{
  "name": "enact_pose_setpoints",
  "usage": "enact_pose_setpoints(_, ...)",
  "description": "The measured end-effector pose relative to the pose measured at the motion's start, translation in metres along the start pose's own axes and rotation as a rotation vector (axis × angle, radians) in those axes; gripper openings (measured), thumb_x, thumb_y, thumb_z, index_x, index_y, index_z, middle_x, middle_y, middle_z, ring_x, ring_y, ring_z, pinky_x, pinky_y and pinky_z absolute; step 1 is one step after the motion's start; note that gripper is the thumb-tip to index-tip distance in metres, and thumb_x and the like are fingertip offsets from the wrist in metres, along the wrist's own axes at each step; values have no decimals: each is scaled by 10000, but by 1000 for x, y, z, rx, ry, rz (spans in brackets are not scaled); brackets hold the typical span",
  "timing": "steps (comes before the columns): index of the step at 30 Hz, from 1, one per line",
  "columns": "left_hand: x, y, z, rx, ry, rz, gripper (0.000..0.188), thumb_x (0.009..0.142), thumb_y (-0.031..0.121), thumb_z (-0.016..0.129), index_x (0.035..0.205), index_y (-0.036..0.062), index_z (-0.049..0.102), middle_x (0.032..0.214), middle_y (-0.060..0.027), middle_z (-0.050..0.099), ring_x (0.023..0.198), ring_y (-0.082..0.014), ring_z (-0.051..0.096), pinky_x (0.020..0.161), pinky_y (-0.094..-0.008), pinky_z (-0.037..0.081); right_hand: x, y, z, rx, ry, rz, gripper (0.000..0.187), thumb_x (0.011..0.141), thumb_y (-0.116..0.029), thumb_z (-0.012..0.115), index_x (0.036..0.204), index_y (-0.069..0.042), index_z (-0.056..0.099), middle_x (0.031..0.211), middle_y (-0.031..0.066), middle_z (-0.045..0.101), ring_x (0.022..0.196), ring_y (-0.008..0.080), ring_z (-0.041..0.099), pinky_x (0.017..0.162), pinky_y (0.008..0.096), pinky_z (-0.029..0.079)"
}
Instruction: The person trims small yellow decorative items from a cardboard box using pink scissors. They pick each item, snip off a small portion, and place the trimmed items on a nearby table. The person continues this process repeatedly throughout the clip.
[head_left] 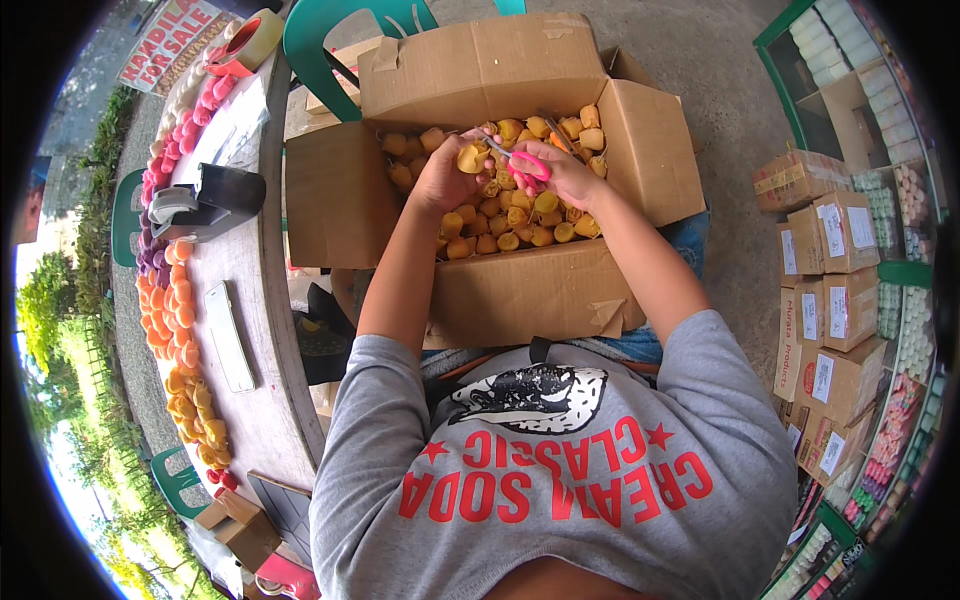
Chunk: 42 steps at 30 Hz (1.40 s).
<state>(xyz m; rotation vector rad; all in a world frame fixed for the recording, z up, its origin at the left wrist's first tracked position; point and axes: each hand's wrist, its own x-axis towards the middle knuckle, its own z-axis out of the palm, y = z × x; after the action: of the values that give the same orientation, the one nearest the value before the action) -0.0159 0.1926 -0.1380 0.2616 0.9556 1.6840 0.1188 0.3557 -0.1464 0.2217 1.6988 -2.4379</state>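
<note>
My left hand [446, 178] holds a small yellow candle [472, 158] between thumb and fingers, over an open cardboard box [480, 60]. In my right hand [568, 180] is a pair of scissors with pink handles [528, 167], its blades pointing left to the top of the candle. Whether the blades touch a wick is too small to tell. Below both hands, the box holds many loose yellow-orange candles [545, 204]. A thin orange and dark tool [560, 136] lies on the candles beyond my right hand; its kind is unclear.
On the left, a white table [240, 300] carries a phone [230, 336], a black tape dispenser [210, 203] and rows of pink, orange and yellow candles [168, 310]. A green chair [330, 65] stands behind the box. Stacked cartons [840, 300] and candle shelves line the right.
</note>
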Motion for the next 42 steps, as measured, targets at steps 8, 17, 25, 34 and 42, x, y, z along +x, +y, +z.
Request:
enact_pose_setpoints(8,3,-6,3,37,-21,-15,265,876,315,525,1086,156,545,1037,38,583,826,-88,529,698,-246,410,-1,-3,4,9,51,-13,314,848,-406,649,893,-118,532,709,-45,542,614,50,498,584,202,374)
enact_pose_setpoints(17,4,-7,6,27,-39,-18,281,897,354,520,1108,169,536,1066,54,584,862,-86,532,748,-264,408,5,6,-2,103,142,-8,380,794,-306,745,863,-154,404,727,-21,524,616,59,475,562,196,365)
enact_pose_setpoints(25,4,-7,5,-38,-52,3,264,899,330,534,1092,150,536,1059,33,583,836,-93,531,739,-265,416,6,7,-6,143,109,-41,428,766,-236,777,864,-158,367,717,-34,508,623,54,506,521,180,366)
enact_pose_setpoints(34,5,-8,5,58,-56,-10,276,928,346,514,1093,125,532,1060,20,582,861,-91,544,761,-252,423,3,2,-2,108,154,-7,459,743,-248,794,856,-161,358,725,-40,492,598,45,496,484,171,353)
enact_pose_setpoints(42,9,-14,0,112,-62,-10,293,939,353,508,1095,108,552,1054,-4,596,903,-103,552,780,-238,423,4,4,-2,70,176,-45,452,750,-259,789,836,-155,358,698,-34,472,587,49,486,485,187,358)
